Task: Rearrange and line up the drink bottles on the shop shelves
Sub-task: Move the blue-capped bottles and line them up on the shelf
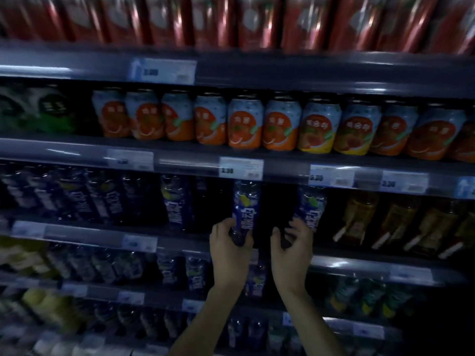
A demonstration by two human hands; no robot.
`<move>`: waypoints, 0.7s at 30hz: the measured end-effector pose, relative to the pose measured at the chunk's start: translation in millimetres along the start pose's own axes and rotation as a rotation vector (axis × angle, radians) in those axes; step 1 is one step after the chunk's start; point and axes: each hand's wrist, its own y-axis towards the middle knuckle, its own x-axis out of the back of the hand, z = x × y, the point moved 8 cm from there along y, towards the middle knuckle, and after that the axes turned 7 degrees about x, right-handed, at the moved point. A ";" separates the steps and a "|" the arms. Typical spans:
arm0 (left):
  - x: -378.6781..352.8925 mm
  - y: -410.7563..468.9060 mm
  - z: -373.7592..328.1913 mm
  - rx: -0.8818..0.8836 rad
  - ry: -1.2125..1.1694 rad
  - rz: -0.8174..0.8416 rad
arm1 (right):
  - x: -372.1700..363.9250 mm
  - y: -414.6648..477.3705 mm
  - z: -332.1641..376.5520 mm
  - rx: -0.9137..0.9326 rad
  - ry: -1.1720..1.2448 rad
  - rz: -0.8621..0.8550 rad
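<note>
Your left hand (228, 240) curls its fingers around the base of a blue bottle (246, 204), upright at its 12 o'clock on the dim shelf (84, 236). Your right hand (291, 242) cups toward a second blue bottle (311, 209) at its 1 o'clock; you cannot tell whether those fingers grip it.

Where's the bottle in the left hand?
Head view, centre: the blue bottle is at the third shelf down, below the orange cans, its base gripped by the left hand; a second bottle, in the right hand, is just to its right.
</note>
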 end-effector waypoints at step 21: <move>121.4 108.0 73.2 0.176 0.083 0.023 | -87.8 -24.5 21.1 -0.145 -0.076 -0.065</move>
